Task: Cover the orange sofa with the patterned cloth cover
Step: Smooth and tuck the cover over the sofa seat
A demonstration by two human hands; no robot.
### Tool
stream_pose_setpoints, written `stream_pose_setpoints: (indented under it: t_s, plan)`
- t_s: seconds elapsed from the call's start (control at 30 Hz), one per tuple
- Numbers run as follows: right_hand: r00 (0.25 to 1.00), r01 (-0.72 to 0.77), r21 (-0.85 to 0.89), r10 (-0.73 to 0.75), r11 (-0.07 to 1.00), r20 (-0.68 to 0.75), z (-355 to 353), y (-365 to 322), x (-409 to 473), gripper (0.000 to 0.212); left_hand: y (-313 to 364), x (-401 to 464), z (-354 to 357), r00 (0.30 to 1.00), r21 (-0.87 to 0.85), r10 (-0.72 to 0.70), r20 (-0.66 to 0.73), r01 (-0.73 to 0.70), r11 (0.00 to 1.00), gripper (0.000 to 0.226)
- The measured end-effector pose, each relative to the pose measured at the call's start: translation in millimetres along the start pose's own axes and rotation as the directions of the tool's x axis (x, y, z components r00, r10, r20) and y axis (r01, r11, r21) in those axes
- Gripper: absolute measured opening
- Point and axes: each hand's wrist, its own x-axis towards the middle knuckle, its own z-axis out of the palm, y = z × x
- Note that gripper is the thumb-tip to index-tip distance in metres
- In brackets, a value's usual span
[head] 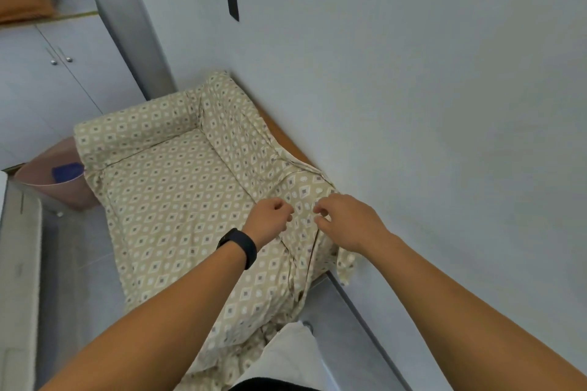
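While your left hand (pixel 270 216) and right hand (pixel 344 220) both curl their fingers at the near right arm of the sofa, seemingly pinching the patterned cloth cover (pixel 178 187) there, that cover drapes the seat, the far arm and most of the back, leaving a strip of the orange sofa (pixel 286 140) bare against the pale wall (pixel 413 73). You have a grey tiled floor (pixel 85 270) on the left, a pink bin (pixel 50 174) just beyond the far arm, white cupboard doors (pixel 47 82) behind it, and a black wristband (pixel 239 246); no writing is readable.
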Motion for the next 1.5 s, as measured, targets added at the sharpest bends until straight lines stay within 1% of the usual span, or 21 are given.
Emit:
stream_pose_setpoints:
  t_s: [0.13, 0.27, 0.37, 0.43, 0.5, 0.57, 0.6, 0.63, 0.7, 0.8, 0.83, 0.9, 0.97, 1.03, 1.07, 1.13, 1.23, 1.3, 1.37, 1.43, 1.5]
  plan:
    - [0.998, -0.029, 0.025, 0.028, 0.999, 0.049, 1, 27, 45, 0.032, 6, 50, 12, 0.995, -0.103, -0.101, -0.022, 0.099, 0.990, 0.025]
    - [0.987, -0.116, 0.079, 0.106, 0.990, 0.124, 22, 57, 92, 0.032, 0, 113, 18, 0.988, -0.100, -0.151, -0.043, 0.146, 0.984, 0.020]
    - [0.964, -0.208, 0.115, 0.184, 0.971, 0.191, 53, 81, 136, 0.035, -3, 168, 26, 0.997, 0.054, -0.081, -0.004, 0.081, 0.995, 0.017]
    - [0.943, -0.279, 0.122, 0.247, 0.953, 0.224, 72, 93, 163, 0.040, -3, 203, 37, 0.994, 0.249, -0.008, 0.106, -0.019, 0.968, 0.022]
    - [0.918, -0.342, 0.120, 0.305, 0.932, 0.253, 93, 108, 189, 0.049, -6, 242, 51, 0.972, 0.465, 0.074, 0.222, -0.173, 0.868, 0.036]
    - [0.897, -0.383, 0.097, 0.345, 0.919, 0.277, 109, 121, 206, 0.059, -10, 270, 69, 0.922, 0.660, 0.138, 0.363, -0.359, 0.661, 0.050]
    - [0.885, -0.400, 0.082, 0.362, 0.913, 0.294, 116, 126, 212, 0.063, -11, 282, 79, 0.885, 0.701, 0.148, 0.441, -0.442, 0.560, 0.056]
    - [0.869, -0.420, 0.063, 0.381, 0.905, 0.315, 122, 131, 213, 0.066, -13, 288, 88, 0.851, 0.718, 0.139, 0.506, -0.505, 0.479, 0.060]
    - [0.835, -0.459, 0.044, 0.414, 0.887, 0.363, 135, 142, 213, 0.066, -17, 300, 107, 0.795, 0.719, 0.101, 0.598, -0.587, 0.372, 0.067]
    - [0.780, -0.534, 0.048, 0.470, 0.844, 0.412, 154, 159, 204, 0.074, -29, 310, 131, 0.728, 0.703, 0.089, 0.680, -0.682, 0.202, 0.071]
    - [0.773, -0.553, 0.054, 0.487, 0.832, 0.405, 158, 163, 203, 0.077, -34, 312, 136, 0.716, 0.696, 0.099, 0.691, -0.696, 0.177, 0.072]
    - [0.775, -0.568, 0.071, 0.505, 0.820, 0.380, 167, 168, 203, 0.083, -46, 313, 147, 0.717, 0.694, 0.138, 0.683, -0.697, 0.181, 0.076]
    - [0.787, -0.588, 0.106, 0.536, 0.802, 0.306, 176, 170, 207, 0.088, -53, 318, 156, 0.726, 0.703, 0.193, 0.660, -0.687, 0.182, 0.079]
    - [0.793, -0.595, 0.104, 0.561, 0.797, 0.238, 181, 171, 210, 0.088, -55, 322, 165, 0.726, 0.699, 0.254, 0.640, -0.686, 0.201, 0.076]
    - [0.799, -0.592, 0.106, 0.564, 0.799, 0.207, 182, 174, 215, 0.086, -52, 327, 168, 0.724, 0.700, 0.282, 0.630, -0.686, 0.197, 0.072]
    - [0.816, -0.566, 0.083, 0.542, 0.820, 0.201, 187, 176, 211, 0.081, -56, 323, 175, 0.734, 0.717, 0.319, 0.600, -0.670, 0.194, 0.060]
    - [0.828, -0.549, 0.041, 0.536, 0.835, 0.167, 189, 177, 209, 0.074, -57, 323, 178, 0.730, 0.747, 0.364, 0.578, -0.653, 0.124, 0.045]
    - [0.820, -0.558, 0.048, 0.542, 0.829, 0.186, 192, 179, 209, 0.072, -61, 324, 181, 0.721, 0.747, 0.357, 0.594, -0.659, 0.088, 0.042]
    - [0.809, -0.557, 0.040, 0.532, 0.829, 0.251, 194, 176, 205, 0.070, -65, 316, 178, 0.716, 0.737, 0.304, 0.629, -0.673, 0.061, 0.042]
    - [0.808, -0.532, 0.037, 0.494, 0.846, 0.320, 194, 171, 199, 0.068, -67, 309, 171, 0.686, 0.698, 0.261, 0.679, -0.713, 0.056, 0.043]
    - [0.800, -0.522, 0.078, 0.456, 0.849, 0.388, 188, 168, 196, 0.062, -63, 307, 158, 0.669, 0.662, 0.228, 0.707, -0.740, 0.120, 0.039]
